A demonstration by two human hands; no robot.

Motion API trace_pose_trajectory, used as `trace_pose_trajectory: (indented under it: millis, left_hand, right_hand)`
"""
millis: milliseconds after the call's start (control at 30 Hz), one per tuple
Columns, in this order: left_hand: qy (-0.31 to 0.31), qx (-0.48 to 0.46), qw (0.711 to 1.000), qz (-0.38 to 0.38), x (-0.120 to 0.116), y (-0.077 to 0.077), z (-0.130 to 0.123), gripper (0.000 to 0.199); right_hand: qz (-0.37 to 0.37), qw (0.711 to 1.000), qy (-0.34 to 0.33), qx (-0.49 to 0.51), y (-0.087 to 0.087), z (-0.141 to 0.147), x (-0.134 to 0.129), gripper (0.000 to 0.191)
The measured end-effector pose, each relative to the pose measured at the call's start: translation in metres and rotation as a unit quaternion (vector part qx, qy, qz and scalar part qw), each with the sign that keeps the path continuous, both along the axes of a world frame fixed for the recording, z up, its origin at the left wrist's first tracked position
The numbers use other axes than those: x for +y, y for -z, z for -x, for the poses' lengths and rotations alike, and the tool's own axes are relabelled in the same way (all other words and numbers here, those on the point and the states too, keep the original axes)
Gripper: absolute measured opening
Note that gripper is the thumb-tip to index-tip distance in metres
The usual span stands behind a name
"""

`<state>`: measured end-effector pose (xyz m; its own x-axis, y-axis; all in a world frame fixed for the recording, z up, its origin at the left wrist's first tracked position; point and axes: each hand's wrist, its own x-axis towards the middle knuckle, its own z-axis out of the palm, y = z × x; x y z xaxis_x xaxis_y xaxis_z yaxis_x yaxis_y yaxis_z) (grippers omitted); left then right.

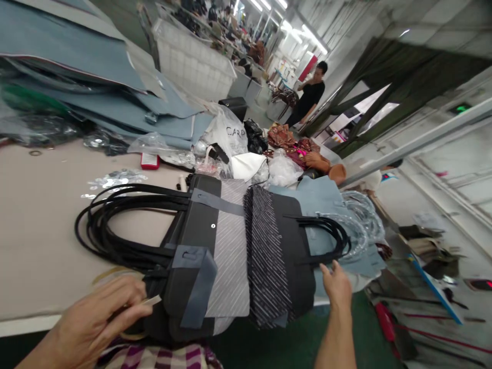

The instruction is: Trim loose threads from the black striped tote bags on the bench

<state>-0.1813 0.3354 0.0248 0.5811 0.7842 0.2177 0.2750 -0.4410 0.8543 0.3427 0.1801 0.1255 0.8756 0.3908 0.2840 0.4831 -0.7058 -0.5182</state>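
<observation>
Head view: two hands flank two piles of bags

We look down on the pale-flap bags (230,246) at seven o'clock of the view and the dark-flap bags (298,261) at five, side by side, with their striped flaps meeting edge to edge. Blue-grey straps (198,287) lie across the pale-flap pile.

Our left hand (98,318), at eight o'clock, pinches a small pale strip (151,301) between thumb and fingers, just beside that pile's near corner. Our right hand (338,287), at four, is empty as far as we see, thumb and forefinger narrowly parted, by the black handles (338,233) of the dark-flap pile; we cannot tell whether it touches them.

The other pile's looped handles (96,241) reach out towards nine o'clock, over the pale table (38,220). Beyond them we see clear discs (117,178) and a red box (149,161), also near nine. Blue sheets (77,61) are heaped at ten o'clock, with more blue pieces (319,192) at three. At eleven a white sack (226,130) is crumpled, and a person (309,97) in black stands farther off, between one and two.
</observation>
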Motion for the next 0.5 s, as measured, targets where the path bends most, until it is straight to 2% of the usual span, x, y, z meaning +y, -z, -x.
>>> trace_pose_trajectory:
  millis: [67,133,167,233,267,333,400,500]
  left_hand:
    - [0.033,0.016,0.999,-0.032,0.003,-0.016,-0.003,0.027]
    - [0.053,0.038,0.994,-0.082,0.006,-0.027,-0.006,0.031]
    - [0.06,0.045,0.992,-0.097,0.007,-0.03,-0.007,0.032]
    - [0.063,0.06,0.989,-0.118,0.008,-0.032,-0.007,0.034]
    - [0.061,0.066,0.988,-0.125,0.008,-0.032,-0.007,0.034]
    - [0.053,0.075,0.986,-0.139,0.007,-0.031,-0.007,0.033]
    - [0.049,0.073,0.986,-0.145,0.008,-0.032,-0.006,0.033]
    - [0.049,0.077,0.986,-0.137,0.009,-0.034,-0.004,0.032]
  right_hand:
    - [-0.004,0.999,-0.003,0.039,0.011,0.033,0.009,0.078]
    - [-0.02,0.989,-0.09,0.119,0.023,0.091,0.027,0.063]
    - [-0.036,0.966,-0.186,0.175,0.027,0.128,0.038,0.049]
    - [-0.044,0.887,-0.401,0.224,0.032,0.203,0.059,0.021]
    - [-0.044,0.843,-0.485,0.229,0.033,0.237,0.069,0.016]
    - [-0.064,0.782,-0.589,0.193,0.036,0.29,0.084,0.019]
    - [-0.087,0.756,-0.633,0.144,0.04,0.32,0.093,0.017]
    - [-0.107,0.752,-0.644,0.093,0.047,0.33,0.1,0.017]
